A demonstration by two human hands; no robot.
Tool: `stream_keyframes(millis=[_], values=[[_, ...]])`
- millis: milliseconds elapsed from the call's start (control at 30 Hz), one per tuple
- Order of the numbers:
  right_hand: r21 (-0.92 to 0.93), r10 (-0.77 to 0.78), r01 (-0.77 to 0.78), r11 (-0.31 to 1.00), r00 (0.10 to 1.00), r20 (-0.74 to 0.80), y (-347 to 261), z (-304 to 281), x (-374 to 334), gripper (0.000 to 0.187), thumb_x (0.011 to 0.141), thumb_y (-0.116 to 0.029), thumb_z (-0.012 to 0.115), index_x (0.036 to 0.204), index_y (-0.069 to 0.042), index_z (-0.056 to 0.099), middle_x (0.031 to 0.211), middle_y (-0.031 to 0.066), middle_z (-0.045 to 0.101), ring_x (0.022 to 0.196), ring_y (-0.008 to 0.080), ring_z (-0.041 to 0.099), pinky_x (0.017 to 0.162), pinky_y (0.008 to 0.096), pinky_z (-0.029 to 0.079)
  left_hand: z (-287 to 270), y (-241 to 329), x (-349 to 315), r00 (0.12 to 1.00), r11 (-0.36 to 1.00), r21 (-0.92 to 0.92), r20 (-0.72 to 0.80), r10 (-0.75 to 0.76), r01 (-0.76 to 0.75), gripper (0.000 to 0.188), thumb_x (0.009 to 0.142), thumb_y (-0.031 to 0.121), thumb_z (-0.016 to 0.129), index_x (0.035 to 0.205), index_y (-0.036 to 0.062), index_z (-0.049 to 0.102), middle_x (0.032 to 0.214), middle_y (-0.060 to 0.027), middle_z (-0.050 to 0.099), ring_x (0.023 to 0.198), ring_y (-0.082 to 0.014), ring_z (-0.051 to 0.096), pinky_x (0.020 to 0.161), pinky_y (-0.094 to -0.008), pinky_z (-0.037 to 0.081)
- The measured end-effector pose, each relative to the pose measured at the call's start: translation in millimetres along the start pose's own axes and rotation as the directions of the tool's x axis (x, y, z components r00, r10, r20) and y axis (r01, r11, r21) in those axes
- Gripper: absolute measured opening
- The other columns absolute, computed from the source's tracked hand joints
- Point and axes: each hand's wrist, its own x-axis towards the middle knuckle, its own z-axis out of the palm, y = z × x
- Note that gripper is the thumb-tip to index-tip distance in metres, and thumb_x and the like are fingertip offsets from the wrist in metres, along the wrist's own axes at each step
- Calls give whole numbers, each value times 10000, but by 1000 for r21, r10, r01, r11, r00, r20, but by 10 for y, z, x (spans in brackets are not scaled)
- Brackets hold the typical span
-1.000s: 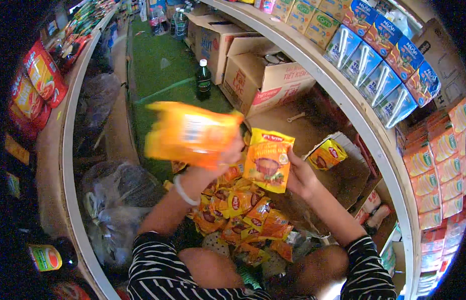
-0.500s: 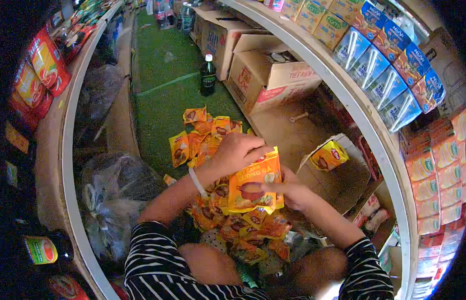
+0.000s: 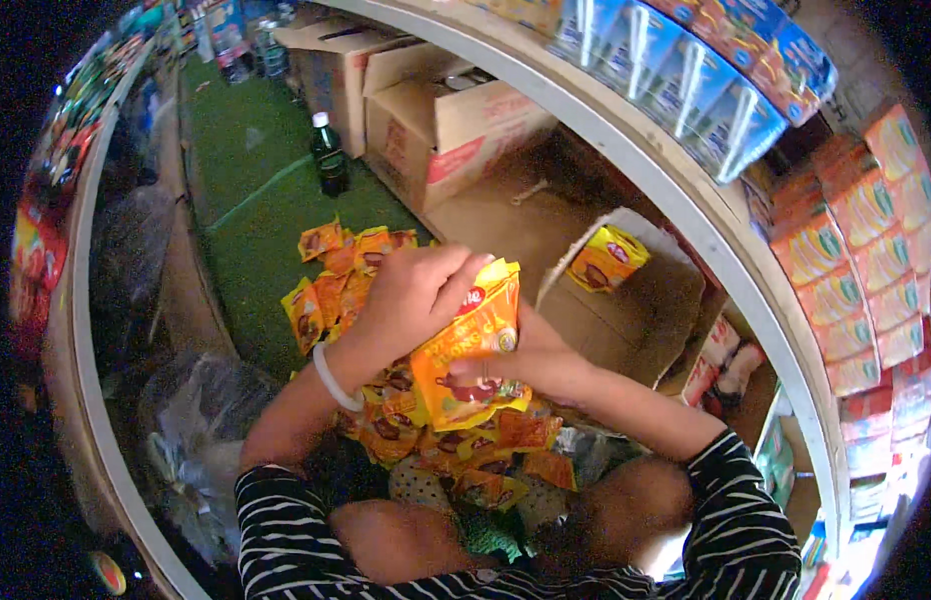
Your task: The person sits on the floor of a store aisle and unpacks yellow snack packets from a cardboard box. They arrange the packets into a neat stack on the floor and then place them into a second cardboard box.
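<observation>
The left grip (image 3: 406,305) was closed on the upper left edge of an orange packet (image 3: 476,335); the right grip (image 3: 546,365) clasped its lower right, thumb across the front. It hung above a heap of similar packets (image 3: 391,425), some on the green floor (image 3: 241,165) near its right edge. A yellow packet (image 3: 608,260) sat in a cardboard tray (image 3: 686,243).

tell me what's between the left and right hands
In the head view, an orange-and-yellow packet lies between the left hand and the right hand, with both hands touching it.
</observation>
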Motion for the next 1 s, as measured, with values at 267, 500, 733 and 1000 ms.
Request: stream_keyframes(millis=[267,500,733,1000], values=[[53,-226,326,944,755,-616,-179,-973,-227,421,803,-78,638,1185,-30,467,1019,83,624,890,207,636,772,345,532,-221,-299,209,903,822,-440,-55,-426,361,449,974,392,328,1108,51,589,937,-83,673,692,-138,643,530,-209,428],[437,204,141,888,733,-650,758,-2241,-190,321,855,-225,583,1135,-108,479,1014,101,598,882,271,614,709,449,532,-98,-1437,-403,679,483,-531,269,-683,696,575,927,524,356,1099,25,587,891,-120,671,614,-150,638,472,-246,443],[501,244,148,852,737,-631,1463,-2437,362,273,872,-341,529,1067,-153,492,1017,98,571,890,287,580,697,440,517,27,-2617,-1419,457,299,-554,170,-873,777,520,910,494,435,1082,30,591,837,-106,658,663,-181,631,525,-302,495],[104,-73,202,974,712,-698,2243,-2756,394,305,932,-277,433,1195,-123,444,1200,83,500,1044,200,528,929,416,444,-50,-2845,-1832,664,587,402,-72,-744,702,488,804,310,629,1156,-12,529,981,-165,625,805,-323,613,770,-410,482]])
